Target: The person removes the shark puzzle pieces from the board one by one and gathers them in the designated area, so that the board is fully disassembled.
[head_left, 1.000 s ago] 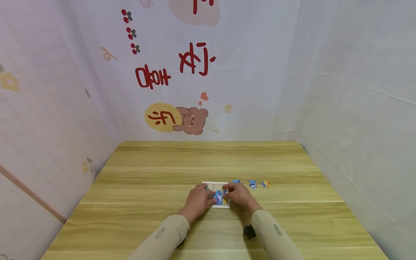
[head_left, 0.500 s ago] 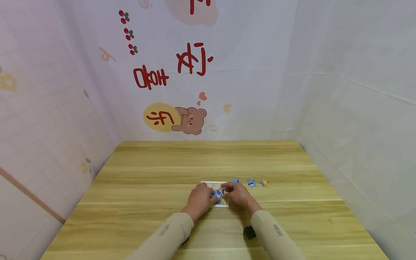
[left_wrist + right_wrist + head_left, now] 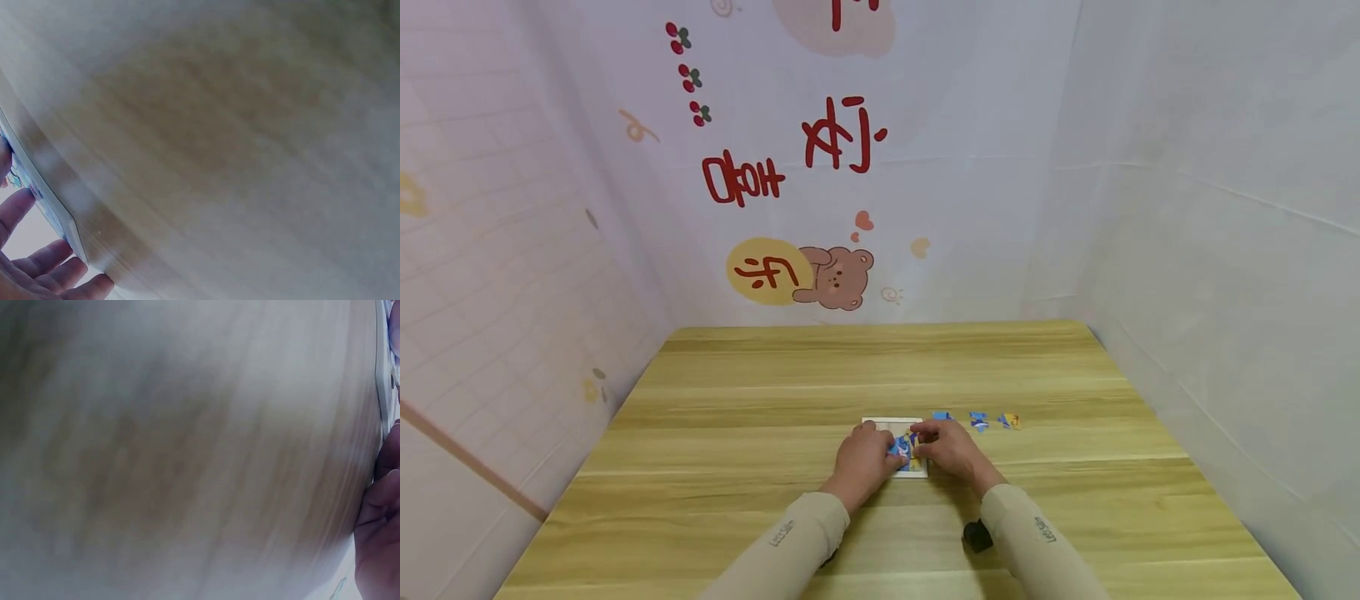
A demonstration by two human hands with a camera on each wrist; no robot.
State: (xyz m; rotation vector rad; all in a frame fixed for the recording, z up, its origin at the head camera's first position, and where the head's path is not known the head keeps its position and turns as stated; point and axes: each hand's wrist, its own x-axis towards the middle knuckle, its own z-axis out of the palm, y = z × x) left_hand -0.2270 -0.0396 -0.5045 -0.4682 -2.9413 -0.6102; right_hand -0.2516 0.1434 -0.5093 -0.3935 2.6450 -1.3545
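Observation:
A small jigsaw puzzle tray (image 3: 891, 419) with a white rim lies on the table, partly filled with blue and yellow pieces (image 3: 904, 462). My left hand (image 3: 862, 460) rests over its left side. In the left wrist view, the outstretched fingers (image 3: 49, 257) touch the tray's rim (image 3: 59, 209). My right hand (image 3: 953, 448) is at the right rim, thumb and index finger pinching a yellow and purple puzzle piece (image 3: 914, 438) over the right column. The fingertips partly hide that piece. Only curled fingers (image 3: 381, 494) at the tray's edge show in the right wrist view.
Three loose puzzle pieces (image 3: 979, 421) lie in a row right of the tray, the nearest partly behind my right hand. A black object (image 3: 977, 536) sits under the right wrist. White printed cloth walls (image 3: 970, 208) enclose the wooden table (image 3: 737, 417).
The left hand has shifted slightly right, its thumb further over the pieces. The right hand stays nearly in place at the right column. The head view has drifted a little.

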